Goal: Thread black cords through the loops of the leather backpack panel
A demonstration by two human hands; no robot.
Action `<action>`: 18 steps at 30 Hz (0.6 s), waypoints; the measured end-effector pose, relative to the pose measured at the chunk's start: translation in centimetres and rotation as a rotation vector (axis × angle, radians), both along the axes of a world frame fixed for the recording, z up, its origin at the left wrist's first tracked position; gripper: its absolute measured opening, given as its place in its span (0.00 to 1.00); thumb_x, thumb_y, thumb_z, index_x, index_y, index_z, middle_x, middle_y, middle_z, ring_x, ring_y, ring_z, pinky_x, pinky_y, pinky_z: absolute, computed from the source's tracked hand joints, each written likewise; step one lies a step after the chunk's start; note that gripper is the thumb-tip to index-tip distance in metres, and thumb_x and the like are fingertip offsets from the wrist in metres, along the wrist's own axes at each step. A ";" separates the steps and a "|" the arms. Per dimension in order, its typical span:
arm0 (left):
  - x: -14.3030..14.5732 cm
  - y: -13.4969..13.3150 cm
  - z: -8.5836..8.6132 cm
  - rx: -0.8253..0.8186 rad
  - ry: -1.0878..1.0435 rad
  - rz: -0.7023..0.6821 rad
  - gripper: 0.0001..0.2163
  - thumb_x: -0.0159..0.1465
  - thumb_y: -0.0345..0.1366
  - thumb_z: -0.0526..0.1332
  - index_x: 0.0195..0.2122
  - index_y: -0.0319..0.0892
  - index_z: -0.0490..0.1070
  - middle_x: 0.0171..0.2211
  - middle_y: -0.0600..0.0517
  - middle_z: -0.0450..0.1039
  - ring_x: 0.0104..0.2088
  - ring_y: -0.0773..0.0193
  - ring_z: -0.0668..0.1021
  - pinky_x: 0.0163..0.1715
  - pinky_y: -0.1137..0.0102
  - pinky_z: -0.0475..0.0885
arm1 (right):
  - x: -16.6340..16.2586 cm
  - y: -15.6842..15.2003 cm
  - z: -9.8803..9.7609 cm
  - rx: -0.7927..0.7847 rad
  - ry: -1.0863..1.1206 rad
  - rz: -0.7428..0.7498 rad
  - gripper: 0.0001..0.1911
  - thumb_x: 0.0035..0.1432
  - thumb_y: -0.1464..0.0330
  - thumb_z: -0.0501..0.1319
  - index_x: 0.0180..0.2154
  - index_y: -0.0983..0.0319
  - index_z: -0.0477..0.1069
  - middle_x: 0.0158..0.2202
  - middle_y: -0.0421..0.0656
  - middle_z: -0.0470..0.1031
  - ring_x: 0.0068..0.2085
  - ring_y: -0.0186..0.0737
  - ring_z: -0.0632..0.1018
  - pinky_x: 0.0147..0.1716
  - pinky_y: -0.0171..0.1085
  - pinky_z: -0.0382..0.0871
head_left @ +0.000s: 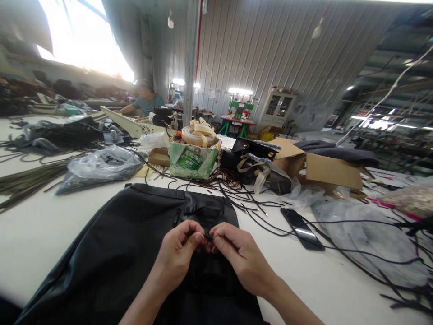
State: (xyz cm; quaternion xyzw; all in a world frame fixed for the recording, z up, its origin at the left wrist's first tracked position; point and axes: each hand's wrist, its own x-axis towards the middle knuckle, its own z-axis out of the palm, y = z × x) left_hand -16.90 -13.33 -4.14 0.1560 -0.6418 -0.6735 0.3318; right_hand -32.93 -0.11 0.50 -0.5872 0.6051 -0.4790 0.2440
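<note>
A black bag (128, 243) lies flat on the white table (43, 225) in front of me. My left hand (177, 255) and my right hand (237, 257) meet above its upper middle. Both are closed in a pinch on a thin black cord end (207, 236) held between the fingertips. A black buckle and strap (199, 210) sit on the bag just beyond the hands.
A black phone (302, 228) lies right of the bag among loose black cords (257, 203). Behind stand a green-printed box with tape rolls (194, 155), cardboard boxes (318, 164), small black bags (246, 155) and plastic bags (101, 167). Another person (146, 100) sits far back.
</note>
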 end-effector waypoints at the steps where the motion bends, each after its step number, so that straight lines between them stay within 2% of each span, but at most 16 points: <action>1: 0.0 -0.1 0.0 0.007 0.011 -0.003 0.14 0.75 0.49 0.66 0.40 0.43 0.75 0.32 0.51 0.81 0.34 0.59 0.81 0.38 0.68 0.73 | -0.1 0.0 0.1 0.033 -0.041 0.008 0.13 0.79 0.62 0.59 0.40 0.59 0.76 0.42 0.41 0.80 0.43 0.39 0.81 0.47 0.39 0.75; 6: 0.4 -0.9 0.3 0.043 0.102 0.211 0.15 0.76 0.51 0.65 0.42 0.44 0.73 0.28 0.53 0.78 0.32 0.62 0.75 0.36 0.68 0.68 | -1.8 1.4 1.0 0.174 -0.189 -0.028 0.18 0.77 0.54 0.62 0.44 0.61 0.80 0.43 0.46 0.83 0.42 0.45 0.84 0.43 0.42 0.81; 9: 0.7 -0.9 0.5 0.010 0.038 0.156 0.16 0.75 0.53 0.66 0.43 0.44 0.74 0.29 0.54 0.74 0.33 0.62 0.73 0.37 0.68 0.66 | -4.2 4.2 2.3 0.147 -0.130 -0.116 0.19 0.76 0.51 0.62 0.45 0.59 0.80 0.43 0.46 0.83 0.41 0.44 0.84 0.42 0.41 0.81; 11: 0.9 -0.6 0.5 0.005 0.011 0.100 0.17 0.75 0.54 0.65 0.42 0.44 0.74 0.32 0.54 0.71 0.36 0.62 0.71 0.39 0.68 0.66 | -6.6 7.0 2.4 0.127 0.056 -0.277 0.18 0.75 0.51 0.62 0.44 0.57 0.80 0.41 0.44 0.83 0.40 0.43 0.83 0.41 0.41 0.79; 13: 1.0 -0.4 0.5 0.019 0.000 0.071 0.17 0.76 0.54 0.64 0.42 0.44 0.73 0.34 0.54 0.67 0.37 0.61 0.69 0.40 0.68 0.65 | -9.3 10.5 1.1 0.183 0.368 -0.473 0.18 0.74 0.51 0.61 0.40 0.57 0.79 0.40 0.43 0.82 0.40 0.45 0.82 0.41 0.43 0.76; 15: 1.0 -0.3 0.5 0.034 -0.030 0.008 0.17 0.76 0.55 0.63 0.43 0.45 0.73 0.34 0.54 0.64 0.36 0.62 0.66 0.38 0.68 0.63 | -12.1 14.4 -1.4 0.335 0.651 -0.611 0.18 0.72 0.53 0.59 0.37 0.56 0.78 0.38 0.44 0.82 0.38 0.47 0.81 0.38 0.45 0.73; 18: 0.9 -0.1 0.5 0.042 -0.097 -0.126 0.19 0.76 0.57 0.62 0.43 0.45 0.72 0.34 0.55 0.61 0.34 0.62 0.62 0.35 0.67 0.60 | -15.1 19.1 -5.1 0.568 0.796 -0.722 0.16 0.70 0.57 0.57 0.35 0.55 0.79 0.37 0.44 0.83 0.37 0.51 0.84 0.33 0.46 0.72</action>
